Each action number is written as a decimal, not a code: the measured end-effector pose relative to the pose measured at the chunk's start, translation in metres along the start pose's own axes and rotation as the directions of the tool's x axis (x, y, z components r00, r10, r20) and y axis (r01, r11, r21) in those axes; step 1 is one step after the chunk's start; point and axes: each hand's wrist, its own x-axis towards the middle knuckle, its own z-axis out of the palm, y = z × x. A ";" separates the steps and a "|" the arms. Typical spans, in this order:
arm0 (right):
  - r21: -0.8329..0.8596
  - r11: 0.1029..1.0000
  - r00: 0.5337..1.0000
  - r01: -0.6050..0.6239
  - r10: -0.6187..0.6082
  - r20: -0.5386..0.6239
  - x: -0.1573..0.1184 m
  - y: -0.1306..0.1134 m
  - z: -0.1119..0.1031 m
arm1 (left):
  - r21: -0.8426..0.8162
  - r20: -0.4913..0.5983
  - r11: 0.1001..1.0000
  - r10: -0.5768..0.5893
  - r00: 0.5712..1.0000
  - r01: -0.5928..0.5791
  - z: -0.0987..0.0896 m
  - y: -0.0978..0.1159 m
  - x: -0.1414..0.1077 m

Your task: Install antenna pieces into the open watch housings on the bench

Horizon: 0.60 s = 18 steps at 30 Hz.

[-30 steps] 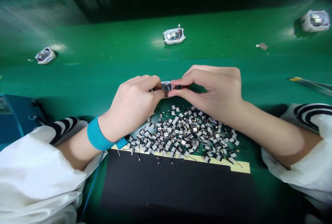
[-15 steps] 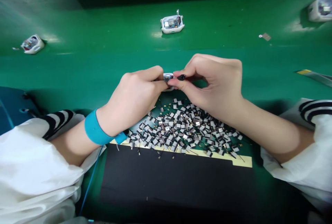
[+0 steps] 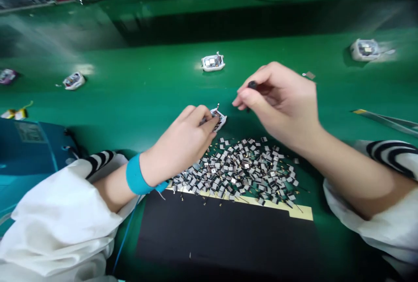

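The left hand (image 3: 183, 140) grips a small white plastic box (image 3: 222, 121) with tiny parts (image 3: 215, 111) inside, while the right hand (image 3: 277, 103) pinches a little black piece (image 3: 252, 84) nearby.

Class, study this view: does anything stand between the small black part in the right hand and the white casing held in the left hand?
Nothing visible does. Only open space above the green bench separates the small black part, pinched by the right hand, from the white casing in the left hand. The left fingers cover part of the casing.
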 end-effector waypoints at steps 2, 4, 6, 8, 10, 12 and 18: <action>-0.128 0.992 0.996 0.008 0.004 0.093 0.003 0.001 -0.010 | -0.123 0.034 0.991 -0.039 0.999 0.043 -0.001 0.004 -0.002; -0.323 0.945 0.973 0.044 0.032 0.228 0.004 0.001 -0.015 | -0.262 0.031 0.962 -0.074 0.997 0.080 -0.002 0.004 -0.003; -0.445 0.890 0.937 0.101 0.065 0.343 0.000 -0.003 -0.015 | -0.327 -0.007 0.941 -0.092 0.996 0.084 -0.002 -0.001 -0.001; -0.512 0.846 0.906 0.149 0.091 0.414 -0.005 -0.008 -0.011 | -0.338 -0.012 0.939 -0.064 0.998 0.057 0.000 -0.009 0.004; -0.600 0.768 0.890 0.224 0.089 0.447 -0.010 -0.014 -0.004 | -0.356 0.042 0.934 -0.010 0.999 0.024 0.003 -0.017 0.010; -0.678 0.668 0.885 0.306 0.064 0.462 -0.014 -0.018 0.001 | -0.377 0.076 0.926 0.018 0.997 0.012 0.006 -0.023 0.015; -0.671 0.659 0.889 0.339 0.010 0.458 -0.014 -0.017 0.006 | -0.436 0.033 0.897 0.091 0.995 -0.068 0.011 -0.026 0.018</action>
